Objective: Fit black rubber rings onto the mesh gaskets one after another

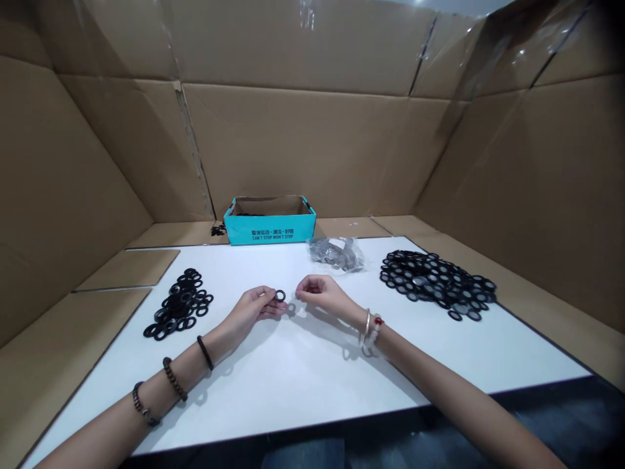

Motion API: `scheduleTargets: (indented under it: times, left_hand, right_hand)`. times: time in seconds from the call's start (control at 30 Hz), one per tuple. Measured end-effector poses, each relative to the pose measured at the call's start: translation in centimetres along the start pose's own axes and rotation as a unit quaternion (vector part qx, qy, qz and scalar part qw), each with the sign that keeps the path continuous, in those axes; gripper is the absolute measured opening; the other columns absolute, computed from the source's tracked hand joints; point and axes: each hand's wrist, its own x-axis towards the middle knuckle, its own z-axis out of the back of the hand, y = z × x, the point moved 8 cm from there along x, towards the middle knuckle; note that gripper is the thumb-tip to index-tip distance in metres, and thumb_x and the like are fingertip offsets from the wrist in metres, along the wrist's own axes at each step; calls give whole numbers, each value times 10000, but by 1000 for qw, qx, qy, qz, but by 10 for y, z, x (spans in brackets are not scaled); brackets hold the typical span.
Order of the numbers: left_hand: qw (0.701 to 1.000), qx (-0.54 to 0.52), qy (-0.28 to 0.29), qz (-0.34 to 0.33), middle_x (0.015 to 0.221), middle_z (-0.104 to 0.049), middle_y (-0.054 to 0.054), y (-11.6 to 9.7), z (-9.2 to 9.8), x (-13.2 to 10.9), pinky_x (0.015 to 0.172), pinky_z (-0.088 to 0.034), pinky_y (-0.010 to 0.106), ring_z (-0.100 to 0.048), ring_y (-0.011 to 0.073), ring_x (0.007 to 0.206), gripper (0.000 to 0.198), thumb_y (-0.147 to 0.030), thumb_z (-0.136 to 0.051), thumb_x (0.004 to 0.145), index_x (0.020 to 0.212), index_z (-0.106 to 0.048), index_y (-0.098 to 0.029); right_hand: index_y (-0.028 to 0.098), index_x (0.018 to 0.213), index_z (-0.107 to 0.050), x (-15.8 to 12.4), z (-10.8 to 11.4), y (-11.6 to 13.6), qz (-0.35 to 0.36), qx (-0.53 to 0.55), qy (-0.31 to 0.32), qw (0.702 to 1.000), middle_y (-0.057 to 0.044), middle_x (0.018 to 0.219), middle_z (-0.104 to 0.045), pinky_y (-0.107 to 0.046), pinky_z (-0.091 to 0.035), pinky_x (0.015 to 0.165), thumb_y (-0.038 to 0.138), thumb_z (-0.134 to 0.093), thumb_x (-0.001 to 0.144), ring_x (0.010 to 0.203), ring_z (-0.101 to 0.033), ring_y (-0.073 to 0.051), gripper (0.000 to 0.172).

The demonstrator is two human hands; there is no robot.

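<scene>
Bare forearms [439,383] reach over a white surface [273,404] as I look on from my distant station, dark bracelets [205,354] on the left and a pale bangle [367,326] and beaded bracelet [374,335] on the right. Near the middle of the surface, the left hand [256,305] has thumb and fingers clamped on a black ring [280,300]. Just beside it, the right hand [322,294] curls, thumb and forefinger close together; I cannot tell whether anything sits between them. To the left lies a loose pile of black rings [183,299]; well to the right spreads a larger heap [434,280], many of its rings grey-centred. Farther back, I see a clear plastic bag [336,254] of grey pieces, near the right front of an open turquoise box [271,229] lettered "CAN'T STOP WON'T STOP." Small dark pieces [218,230] lie left of the box, before brown cardboard walls [303,150].
</scene>
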Motion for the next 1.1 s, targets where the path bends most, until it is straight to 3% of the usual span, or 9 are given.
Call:
scheduleTargets:
  times: [0.17, 0.37, 0.6, 0.7, 0.93, 1.1]
  left_hand:
    - [1000, 22, 6, -20, 674, -691, 72, -3, -5, -2, 649, -470, 276, -625, 141, 590, 261, -373, -640, 736, 719, -542, -131]
    - [993, 83, 24, -74, 673, -673, 61, -5, -14, -8, 647, -448, 261, -614, 139, 626, 254, -379, -613, 756, 743, -552, -132]
    - [982, 148, 30, -115, 693, -650, 55, -8, -16, -11, 650, -457, 272, -608, 150, 643, 243, -387, -547, 800, 770, -544, -146]
    - [976, 171, 32, -133, 671, -639, 44, -10, -17, -11, 631, -452, 259, -601, 146, 631, 242, -391, -539, 803, 765, -547, -152]
    - [974, 189, 20, -122, 644, -636, 32, -10, -15, -12, 622, -443, 251, -597, 145, 622, 244, -399, -554, 790, 764, -553, -156]
    - [992, 96, 53, -70, 660, -639, 38, -4, -18, -10, 629, -437, 239, -592, 127, 619, 268, -379, -665, 708, 761, -565, -136]
  right_hand:
    - [130, 696, -578, -5, -13, 0, -36, 81, -16, 996, -1, 628, -579, -214, -371, 509, 315, -659, 633, 533, -494, -82, 212]
    - [134, 675, -577, -8, -8, 4, -25, 45, -46, 998, -8, 634, -587, -212, -388, 512, 287, -676, 621, 555, -511, -91, 190]
    - [127, 844, -599, -10, -13, -7, -62, 44, -23, 997, 2, 600, -600, -206, -387, 498, 268, -704, 615, 529, -534, -96, 289]
    - [113, 816, -660, -12, -16, -8, -69, 31, -5, 997, -37, 649, -643, -222, -405, 522, 308, -690, 640, 570, -552, -113, 264]
    - [108, 709, -683, -12, -19, -13, -86, 25, 16, 996, -45, 637, -655, -220, -376, 505, 349, -672, 657, 539, -517, -100, 246]
    - [109, 708, -651, -14, -21, -10, -99, 65, 22, 993, -44, 650, -647, -215, -371, 512, 362, -684, 649, 550, -516, -96, 262]
